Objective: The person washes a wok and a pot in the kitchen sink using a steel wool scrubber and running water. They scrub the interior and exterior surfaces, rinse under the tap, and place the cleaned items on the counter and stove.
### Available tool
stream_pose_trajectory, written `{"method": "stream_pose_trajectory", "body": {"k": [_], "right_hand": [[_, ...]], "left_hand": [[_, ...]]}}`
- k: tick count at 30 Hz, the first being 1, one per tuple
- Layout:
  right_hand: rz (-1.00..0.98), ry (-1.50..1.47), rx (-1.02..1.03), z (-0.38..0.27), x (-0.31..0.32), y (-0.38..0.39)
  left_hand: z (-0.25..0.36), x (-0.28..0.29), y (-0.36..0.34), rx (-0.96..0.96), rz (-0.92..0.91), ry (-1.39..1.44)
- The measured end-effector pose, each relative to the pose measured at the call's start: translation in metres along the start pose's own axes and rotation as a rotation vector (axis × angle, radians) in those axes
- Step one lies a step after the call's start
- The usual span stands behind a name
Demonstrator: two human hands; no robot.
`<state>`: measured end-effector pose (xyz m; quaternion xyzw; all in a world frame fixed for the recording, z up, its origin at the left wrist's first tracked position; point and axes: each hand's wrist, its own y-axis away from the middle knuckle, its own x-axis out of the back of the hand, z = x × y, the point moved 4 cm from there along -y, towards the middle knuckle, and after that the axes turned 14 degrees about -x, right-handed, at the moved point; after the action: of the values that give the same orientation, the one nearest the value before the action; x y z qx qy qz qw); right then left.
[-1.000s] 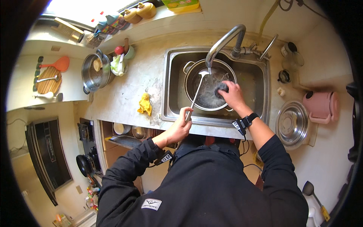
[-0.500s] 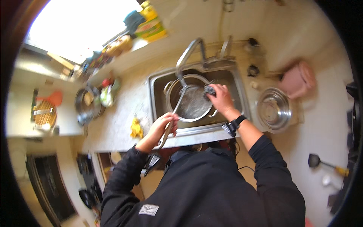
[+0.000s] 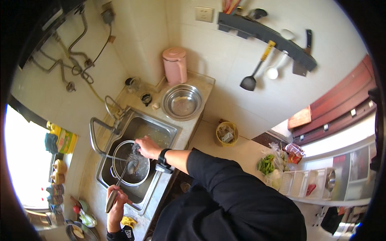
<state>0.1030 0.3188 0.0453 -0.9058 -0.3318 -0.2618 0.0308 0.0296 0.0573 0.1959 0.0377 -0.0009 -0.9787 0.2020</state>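
Observation:
My left hand [image 3: 116,203] is closed around the brown handle of a metal ladle [image 3: 130,167], whose round bowl is over the pot. A dark steel wool scrubber [image 3: 136,148] is in my right hand [image 3: 148,148], at the pot's far right edge and apart from the ladle's bowl. Beneath them a two-handled metal pot [image 3: 115,175] with water inside stands in the steel sink [image 3: 161,176]. From the bent faucet [image 3: 93,136] a stream runs down into the pot.
Stacked metal bowls [image 3: 181,101] and a pink kettle [image 3: 175,66] stand on the counter beyond the sink. A yellow cloth [image 3: 128,221] lies near my left wrist. On the floor sits a yellow bin [image 3: 226,133]. A black spatula [image 3: 249,82] hangs on the wall.
The view has swung to the right, bringing the wall rack, bin and shelves into sight. Both hands keep hold of the ladle and scrubber, and the ladle's bowl now shows above the water.

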Motion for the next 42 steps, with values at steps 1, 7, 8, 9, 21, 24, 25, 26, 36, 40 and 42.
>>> {"method": "stream_pose_trajectory", "body": {"k": [1,7,8,9,21,24,25,26,36,40,42], "right_hand": [[0.014,0.060,-0.131,0.013,0.003,0.007],[0.176,-0.501,0.052,0.044,0.113,0.053],[0.198,-0.577,0.064,0.048,0.140,0.068],[0.212,-0.645,0.039,0.055,0.168,0.083],[0.762,-0.949,-0.262,0.216,0.428,0.297],[0.867,-0.966,-0.253,0.255,0.461,0.344],[0.904,-0.981,-0.249,0.265,0.468,0.357],[0.942,-1.012,-0.234,0.273,0.476,0.367],[1.178,-0.915,-0.304,0.303,0.497,0.417],[1.245,-0.908,-0.263,0.298,0.497,0.423],[1.260,-0.909,-0.240,0.294,0.498,0.422]], "left_hand": [[0.005,-0.004,-0.002,-0.025,-0.042,-0.130],[0.046,-0.051,-0.034,-0.166,-0.185,-0.393],[0.053,-0.063,-0.042,-0.207,-0.192,-0.438],[0.062,-0.076,-0.050,-0.262,-0.222,-0.473],[0.093,-0.380,-0.183,-0.597,-0.501,-0.386],[0.079,-0.457,-0.226,-0.653,-0.511,-0.471],[0.072,-0.480,-0.240,-0.654,-0.520,-0.484],[0.067,-0.504,-0.252,-0.705,-0.530,-0.455],[0.039,-0.640,-0.326,-0.695,-0.738,-0.640],[0.029,-0.651,-0.348,-0.637,-0.766,-0.603],[0.023,-0.654,-0.357,-0.629,-0.776,-0.597]]}}
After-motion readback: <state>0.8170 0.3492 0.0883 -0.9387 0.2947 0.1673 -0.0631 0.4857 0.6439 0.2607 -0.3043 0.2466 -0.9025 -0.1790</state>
